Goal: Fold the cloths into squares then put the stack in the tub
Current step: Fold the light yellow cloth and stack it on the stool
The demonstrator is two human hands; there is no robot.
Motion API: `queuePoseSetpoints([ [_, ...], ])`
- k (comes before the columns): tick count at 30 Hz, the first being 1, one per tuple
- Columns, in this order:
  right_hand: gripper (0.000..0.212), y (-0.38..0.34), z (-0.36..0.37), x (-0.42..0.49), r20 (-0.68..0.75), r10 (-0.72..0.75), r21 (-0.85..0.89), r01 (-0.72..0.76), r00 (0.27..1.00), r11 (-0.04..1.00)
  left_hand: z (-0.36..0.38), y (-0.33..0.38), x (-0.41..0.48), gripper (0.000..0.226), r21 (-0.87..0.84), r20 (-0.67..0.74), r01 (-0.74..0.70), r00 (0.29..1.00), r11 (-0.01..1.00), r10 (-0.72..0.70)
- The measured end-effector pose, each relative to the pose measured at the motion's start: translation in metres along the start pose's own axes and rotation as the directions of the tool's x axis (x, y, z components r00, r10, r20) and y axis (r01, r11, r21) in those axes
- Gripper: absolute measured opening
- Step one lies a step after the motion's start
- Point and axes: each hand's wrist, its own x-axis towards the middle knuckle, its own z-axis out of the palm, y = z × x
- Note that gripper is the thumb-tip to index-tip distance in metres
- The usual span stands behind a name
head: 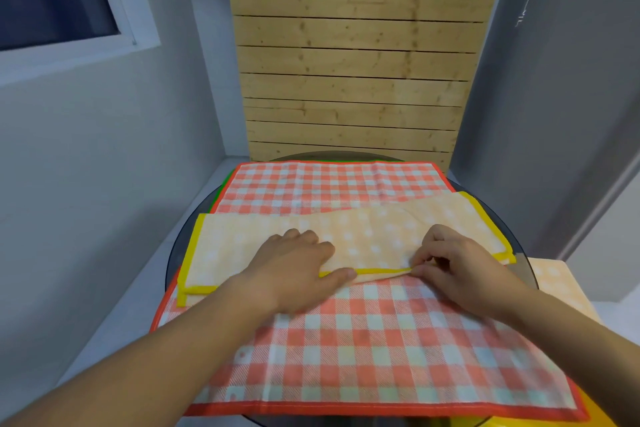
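Head camera shows me the yellow cloth [374, 236] half folded on the red cloth [381, 350], left hand [294, 267] pressing flat, right hand [457, 267] fingers [429, 260] pinching its near edge, so more folding, stacking and the tub are left.

Round dark glass table [176, 253] under a spread red-checked cloth [346, 340], a green cloth edge [224, 184] beneath at far left.
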Motion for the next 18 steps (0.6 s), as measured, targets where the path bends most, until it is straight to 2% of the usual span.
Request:
queuePoseSetpoints([
  [4, 0.011, -0.003, -0.01, -0.003, 0.159, 0.037, 0.063, -0.048, 0.987, 0.997, -0.001, 0.002, 0.011, 0.056, -0.112, -0.036, 0.072, 0.996, 0.991, -0.077],
  [8, 0.008, -0.024, -0.004, 0.019, 0.062, 0.021, 0.121, -0.028, 0.998, 0.992, 0.013, 0.005, 0.028, 0.07, -0.201, 0.145, 0.187, 0.976, 0.961, -0.16],
  [11, 0.024, -0.039, 0.007, 0.049, -0.039, -0.007, -0.018, 0.006, 0.999, 1.0, 0.022, 0.003, 0.037, 0.071, -0.189, 0.127, 0.128, 0.986, 0.973, -0.105],
  [15, 0.059, -0.044, 0.036, 0.078, 0.17, 0.144, -0.168, -0.115, 0.975, 0.979, 0.027, -0.007, 0.042, 0.07, -0.166, 0.072, 0.031, 0.997, 0.986, -0.019],
  [18, 0.063, -0.041, 0.059, 0.079, 0.242, 0.194, -0.254, -0.131, 0.951, 0.958, 0.031, -0.011, 0.042, 0.07, -0.181, 0.043, 0.012, 0.999, 0.983, -0.004],
])
